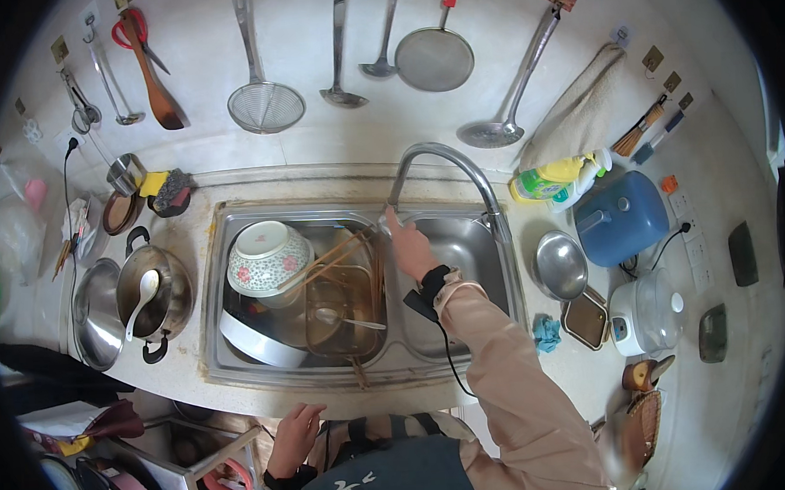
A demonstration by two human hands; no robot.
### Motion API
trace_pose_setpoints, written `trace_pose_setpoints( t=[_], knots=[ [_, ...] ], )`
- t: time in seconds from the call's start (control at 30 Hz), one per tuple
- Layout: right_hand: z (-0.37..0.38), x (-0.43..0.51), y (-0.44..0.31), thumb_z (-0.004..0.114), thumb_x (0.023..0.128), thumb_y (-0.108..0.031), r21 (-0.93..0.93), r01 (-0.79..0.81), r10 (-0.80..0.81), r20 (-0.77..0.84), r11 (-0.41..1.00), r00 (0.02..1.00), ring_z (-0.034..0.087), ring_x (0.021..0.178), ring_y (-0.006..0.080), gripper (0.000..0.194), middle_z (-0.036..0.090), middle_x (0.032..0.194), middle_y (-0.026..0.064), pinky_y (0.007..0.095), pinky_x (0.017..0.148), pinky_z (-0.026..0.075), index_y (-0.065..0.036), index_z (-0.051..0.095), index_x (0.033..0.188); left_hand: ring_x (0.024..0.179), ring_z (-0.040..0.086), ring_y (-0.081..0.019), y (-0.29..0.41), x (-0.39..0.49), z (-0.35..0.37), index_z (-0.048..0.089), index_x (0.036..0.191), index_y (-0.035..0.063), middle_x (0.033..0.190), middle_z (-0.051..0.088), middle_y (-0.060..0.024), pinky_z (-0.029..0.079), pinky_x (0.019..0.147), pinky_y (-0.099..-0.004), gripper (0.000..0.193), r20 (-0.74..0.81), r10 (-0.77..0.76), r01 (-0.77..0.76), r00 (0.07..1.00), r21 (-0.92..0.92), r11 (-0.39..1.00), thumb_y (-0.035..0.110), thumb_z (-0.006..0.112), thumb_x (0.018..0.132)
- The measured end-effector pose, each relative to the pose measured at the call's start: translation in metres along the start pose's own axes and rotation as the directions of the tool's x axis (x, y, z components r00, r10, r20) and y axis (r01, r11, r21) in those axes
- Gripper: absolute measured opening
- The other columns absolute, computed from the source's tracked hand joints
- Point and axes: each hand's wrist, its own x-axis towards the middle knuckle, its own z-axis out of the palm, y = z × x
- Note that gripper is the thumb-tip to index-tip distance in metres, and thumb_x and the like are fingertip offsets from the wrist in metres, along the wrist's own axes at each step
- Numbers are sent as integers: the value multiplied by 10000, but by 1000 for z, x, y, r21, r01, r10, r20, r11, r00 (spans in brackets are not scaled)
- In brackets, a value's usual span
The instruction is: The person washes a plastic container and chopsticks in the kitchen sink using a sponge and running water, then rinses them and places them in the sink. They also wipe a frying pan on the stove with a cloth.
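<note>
My right hand [412, 247] reaches over the sink divider, its fingers on the handle [384, 224] at the base of the chrome faucet [441, 149]. The faucet's spout arches over the right basin [452, 262]. Just below the counter's front edge, my left hand [297, 430] holds nothing, its fingers loosely bent. In the left basin, a floral bowl [268, 257] lies upside down. Near it are a white dish [259, 339] tilted on its side, wooden chopsticks [331, 261] and a brownish rectangular pan [316, 297] with a metal spoon [356, 323] in it.
A two-handled pot [177, 287] with a white spoon [145, 292] and a metal lid [97, 317] stand left of the sink. To the right are a metal bowl [561, 264], a blue jug [621, 218] and a white appliance [645, 313]. Strainers [266, 106] and ladles [343, 97] hang behind.
</note>
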Motion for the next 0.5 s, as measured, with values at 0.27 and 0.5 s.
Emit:
trace_pose_setpoints(
  t=[0.27, 0.5],
  knots=[
    [44, -6, 12, 592, 856, -107, 609, 38, 270, -406, 792, 873, 643, 769, 310, 615, 605, 987, 169, 398, 645, 534, -48, 325, 1407, 838, 606, -394, 4, 10, 3, 650, 1062, 46, 931, 617, -178, 495, 709, -434, 201, 63, 18, -20, 998, 18, 1000, 25, 560, 884],
    [42, -91, 114, 571, 928, -80, 744, 30, 379, 305, -668, 874, 593, 714, 160, 107, 625, 843, 78, 253, 612, 483, 22, 602, 933, 826, 609, -406, 1, 12, 6, 649, 1056, 52, 915, 621, -193, 494, 699, -452, 189, 51, 8, -10, 999, 20, 1000, 35, 556, 893]
  ],
)
